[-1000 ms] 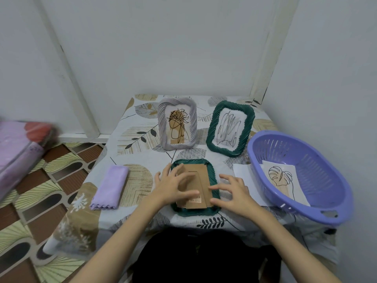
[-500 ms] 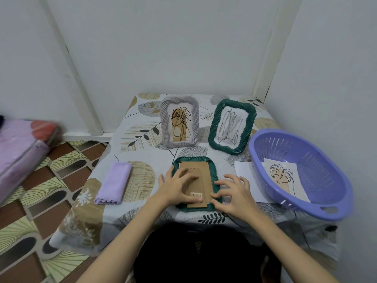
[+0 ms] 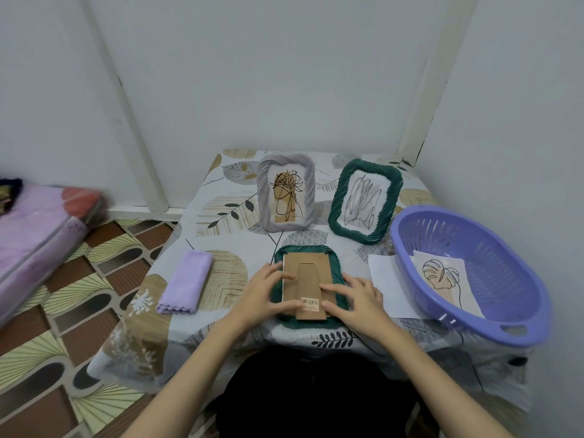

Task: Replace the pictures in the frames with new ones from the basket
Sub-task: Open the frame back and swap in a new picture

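Head view: face-down green frame [image 3: 308, 252], picture side hidden.

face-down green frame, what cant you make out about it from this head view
- Its picture side: the green frame lies face down, so the brown backing board hides it.
- Barcode label: print too small to read.
- Backing clips on the near edge: covered by the left hand and right hand.
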A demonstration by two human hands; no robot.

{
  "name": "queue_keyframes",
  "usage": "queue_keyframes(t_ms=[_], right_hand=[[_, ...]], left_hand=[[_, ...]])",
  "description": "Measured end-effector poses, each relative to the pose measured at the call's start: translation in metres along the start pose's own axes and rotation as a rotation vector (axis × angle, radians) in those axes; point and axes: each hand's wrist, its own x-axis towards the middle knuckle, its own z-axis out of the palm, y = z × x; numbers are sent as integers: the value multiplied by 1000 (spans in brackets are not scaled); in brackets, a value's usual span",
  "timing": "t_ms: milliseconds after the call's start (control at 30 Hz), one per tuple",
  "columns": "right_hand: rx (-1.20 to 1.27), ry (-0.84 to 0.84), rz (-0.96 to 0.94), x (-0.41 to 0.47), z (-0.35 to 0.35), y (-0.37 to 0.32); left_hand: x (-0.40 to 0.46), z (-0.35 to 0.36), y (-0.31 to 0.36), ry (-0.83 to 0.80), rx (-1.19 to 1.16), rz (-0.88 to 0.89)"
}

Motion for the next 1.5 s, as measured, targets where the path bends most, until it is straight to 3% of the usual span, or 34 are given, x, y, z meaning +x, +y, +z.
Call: queue_keyframes(t_ms=[133,433,633,900,1000,1100,1200,1300,1400,1500], right_hand=[[-36,-13,11,-2,2,-5],[-14,-2,12,-6,3,-8],[-15,9,18,-6,5,-8],[-8,13,10,-6,6,-7],[-17,12,17,-7,7,-9],[-22,62,29,-11,11,-13],[23,91,28,-13,14,-18],[86,100,52,-10,10,-21],[306,128,-29,-10,-8,-40],[525,121,-154,-13,-29,-68]], left_hand=[[-14,-15,-15,-66,-146,-27],[-17,-9,-9,-61,334,120],[-18,4,-14,94,234,228],[-18,6,-11,81,108,106],[-17,5,-7,113,123,-59],[-12,1,0,4,131,-203],[-4,0,17,11,-113,-204],[1,-5,28,117,-564,-284],[5,-16,40,162,-1081,-342],[9,-25,57,132,-1308,-298]])
